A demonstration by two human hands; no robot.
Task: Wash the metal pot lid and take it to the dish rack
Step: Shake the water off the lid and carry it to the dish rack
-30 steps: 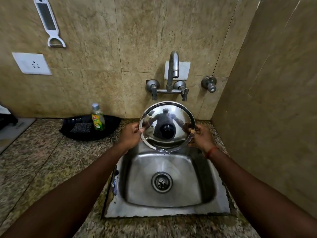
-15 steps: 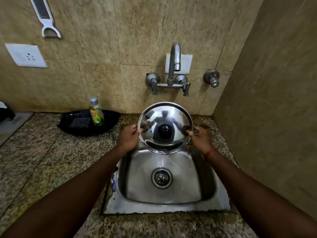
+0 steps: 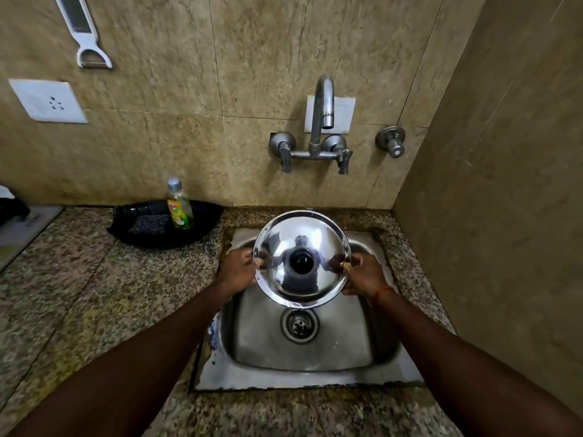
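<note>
Lid [image 3: 301, 244] hangs over the back of your sink [image 3: 303, 378], its rim pinched by your left hand [image 3: 238, 272] at nine o'clock and right hand [image 3: 362, 274] at three. Tap [image 3: 323, 118] stands at twelve, soap bottle [image 3: 179, 206] at ten.

The soap bottle [image 3: 179, 209] carries a yellow label with red lettering that looks like "Vim"; its smaller print is too blurred to read.
</note>
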